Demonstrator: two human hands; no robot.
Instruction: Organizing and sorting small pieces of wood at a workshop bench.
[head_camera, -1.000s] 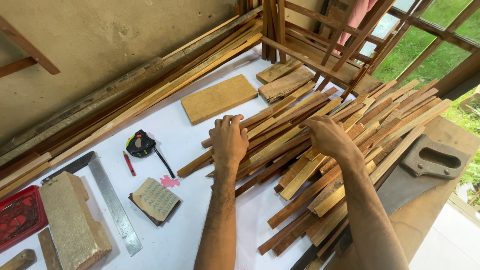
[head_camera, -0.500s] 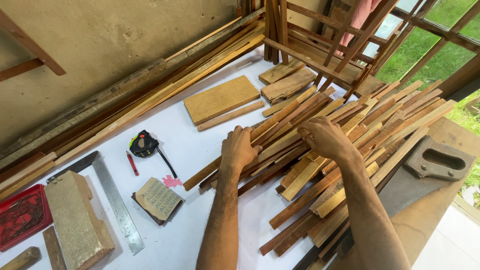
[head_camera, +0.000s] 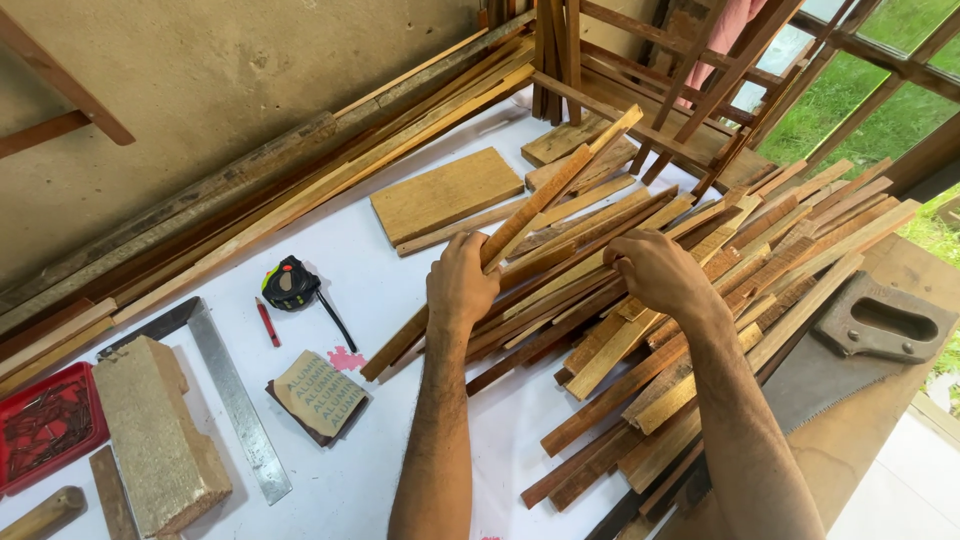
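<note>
Head | left hand (head_camera: 462, 278) grips wooden slat (head_camera: 540, 208); right hand (head_camera: 655, 270) clutches slat pile (head_camera: 720, 300)

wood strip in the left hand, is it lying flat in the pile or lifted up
Lifted: the wood strip slants up from the left hand, its far end raised above the pile of strips.

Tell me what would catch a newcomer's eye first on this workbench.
First, the big pile of wooden slats fanned across the right half of the white table, with both bare hands in it. The left hand grips one slat tilted up above the rest; the right hand rests on the pile. Next, the handsaw at the right edge and the red tray of nails at far left.
</note>
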